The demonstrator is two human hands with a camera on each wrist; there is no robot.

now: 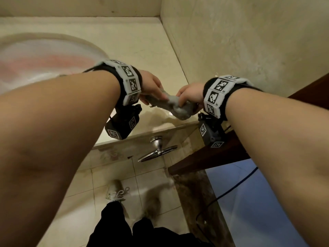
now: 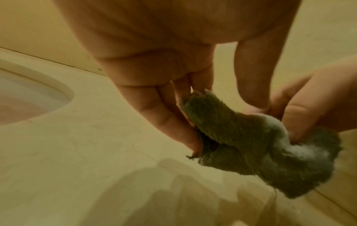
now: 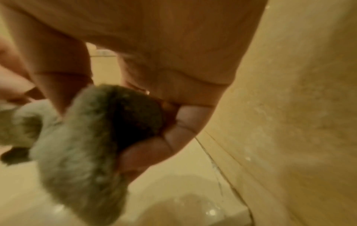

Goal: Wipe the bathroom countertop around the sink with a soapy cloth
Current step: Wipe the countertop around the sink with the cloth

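- We hold the cloth (image 1: 173,106) with both hands, stretched between them just above the table (image 1: 142,49), near its right front corner.
- Our left hand (image 1: 151,86) takes the cloth's left end; its fingers (image 2: 170,122) are straight and close together, pinching that end against the thumb.
- Our right hand (image 1: 190,94) grips the right end, with the fingers (image 3: 173,143) curled round a bunched wad of the cloth.
- The cloth is grey and fuzzy, with white foam (image 2: 278,128) on it beside the right hand.
- The table below the cloth looks wet and glossy, with drops near the wall (image 1: 249,41) on the right.
- The sink (image 1: 44,63) lies on the left, well apart from the cloth.
- Under the table's near edge we see a chrome door handle (image 1: 156,148), and a dark wooden door (image 1: 213,154) runs along the right.
- Our feet stand on the tiled floor (image 1: 85,184) below.
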